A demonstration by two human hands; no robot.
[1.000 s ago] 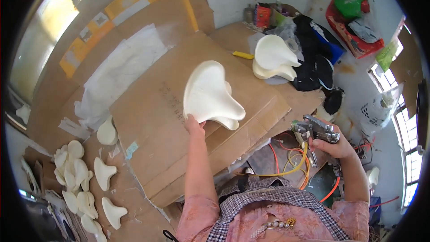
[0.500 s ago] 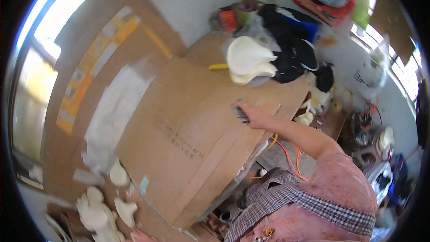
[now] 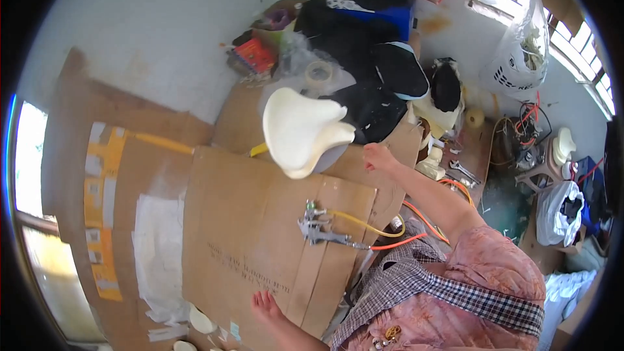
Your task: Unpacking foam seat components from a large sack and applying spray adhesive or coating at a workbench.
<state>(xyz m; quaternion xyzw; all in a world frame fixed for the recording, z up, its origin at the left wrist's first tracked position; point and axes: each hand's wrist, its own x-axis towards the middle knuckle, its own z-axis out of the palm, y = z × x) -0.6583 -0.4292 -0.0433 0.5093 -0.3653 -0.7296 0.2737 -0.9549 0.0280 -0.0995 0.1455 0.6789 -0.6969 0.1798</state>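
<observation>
On the brown cardboard (image 3: 240, 221) a metal spray gun (image 3: 318, 226) lies on its side, joined to a yellow hose (image 3: 367, 223) and an orange hose (image 3: 403, 242). My right hand (image 3: 379, 157) is above the board's far right part, fingers curled in and nothing visible in them. Just left of it, a small gap away, is a cream saddle-shaped foam piece (image 3: 296, 136) with two prongs pointing at the hand. My left hand (image 3: 268, 307) hovers over the near edge of the cardboard, empty, its fingers apart.
Behind the foam piece are black fabric (image 3: 344, 39), a tape roll (image 3: 318, 73) and a red box (image 3: 255, 55). A wrench (image 3: 464, 171) lies among scraps at the right. White sheeting (image 3: 159, 253) lies at the left, near another foam piece (image 3: 201, 320).
My right hand has let go of the spray gun and moved away toward the foam piece. My left hand has come up from beside the lower-left foam pieces. The view has turned.
</observation>
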